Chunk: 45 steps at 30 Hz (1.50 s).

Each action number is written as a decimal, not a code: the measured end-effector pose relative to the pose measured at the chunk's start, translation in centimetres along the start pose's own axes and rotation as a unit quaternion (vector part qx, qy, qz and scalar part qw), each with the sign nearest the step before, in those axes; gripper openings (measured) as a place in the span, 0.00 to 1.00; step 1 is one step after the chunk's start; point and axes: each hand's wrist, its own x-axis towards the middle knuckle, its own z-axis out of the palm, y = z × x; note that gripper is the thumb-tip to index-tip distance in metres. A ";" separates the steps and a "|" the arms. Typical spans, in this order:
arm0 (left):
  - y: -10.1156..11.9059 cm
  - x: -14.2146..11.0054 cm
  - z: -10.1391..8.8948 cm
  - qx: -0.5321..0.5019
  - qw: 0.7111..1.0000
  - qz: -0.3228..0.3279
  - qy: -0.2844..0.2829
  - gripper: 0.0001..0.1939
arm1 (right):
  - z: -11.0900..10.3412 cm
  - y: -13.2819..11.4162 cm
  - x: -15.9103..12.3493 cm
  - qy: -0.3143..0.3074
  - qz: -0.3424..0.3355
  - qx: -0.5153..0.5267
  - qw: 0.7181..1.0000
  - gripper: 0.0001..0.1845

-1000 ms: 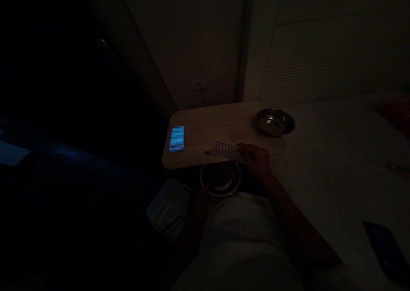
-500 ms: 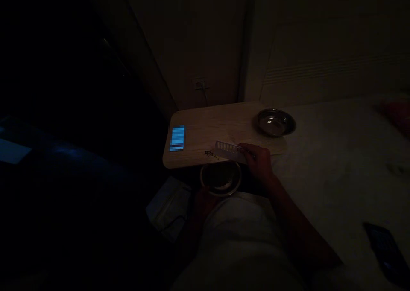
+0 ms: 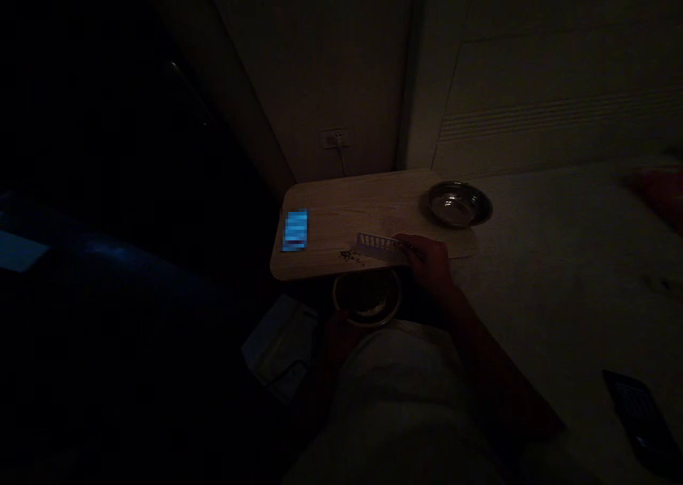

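Note:
The room is very dark. My right hand is closed round the handle of a broad knife whose pale blade rests on the small wooden table, next to a little pile of dark bits. Just under the table's near edge, my left hand holds a round bowl from below; its fingers are mostly lost in shadow. Something pale lies in the bowl's bottom.
A lit phone lies at the table's left end and a steel bowl at its right. A wall socket with a cord is behind. A dark remote-like object lies on the bed. A pale bag sits on the floor.
The knife blade and my right hand have shifted slightly up and to the left on the table. The bowl stays under the edge.

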 end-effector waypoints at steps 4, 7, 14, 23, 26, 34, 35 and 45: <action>0.0 -0.1 0.1 0.004 1.000 -0.006 0.000 0.20 | -0.5 -0.2 -0.3 -0.015 0.004 0.001 1.000 0.14; 0.0 -0.2 0.1 0.002 1.000 -0.010 -0.021 0.23 | -0.5 -0.3 -0.1 -0.036 -0.009 -0.011 0.999 0.14; 0.0 -0.1 -0.1 0.007 1.000 -0.004 -0.005 0.28 | -0.2 0.0 0.1 -0.009 -0.012 -0.012 1.000 0.15; 0.0 -0.1 0.2 -0.018 1.000 -0.014 0.001 0.29 | -0.4 0.3 0.0 -0.018 -0.005 -0.017 1.000 0.15; 0.1 -0.3 0.4 -0.004 1.000 -0.020 -0.003 0.30 | -0.5 0.1 0.0 -0.024 -0.007 -0.007 1.000 0.15; 0.0 -0.1 0.4 -0.008 1.000 -0.010 -0.005 0.24 | -0.8 -0.2 0.1 -0.035 -0.007 -0.003 0.999 0.15; 0.0 0.0 0.2 -0.005 1.000 -0.013 -0.009 0.24 | -0.8 -0.2 0.1 -0.038 -0.007 -0.001 0.999 0.14; -0.1 0.5 -0.5 -0.005 1.000 0.000 -0.015 0.30 | -1.1 -0.2 -0.2 -0.052 0.000 0.012 0.999 0.14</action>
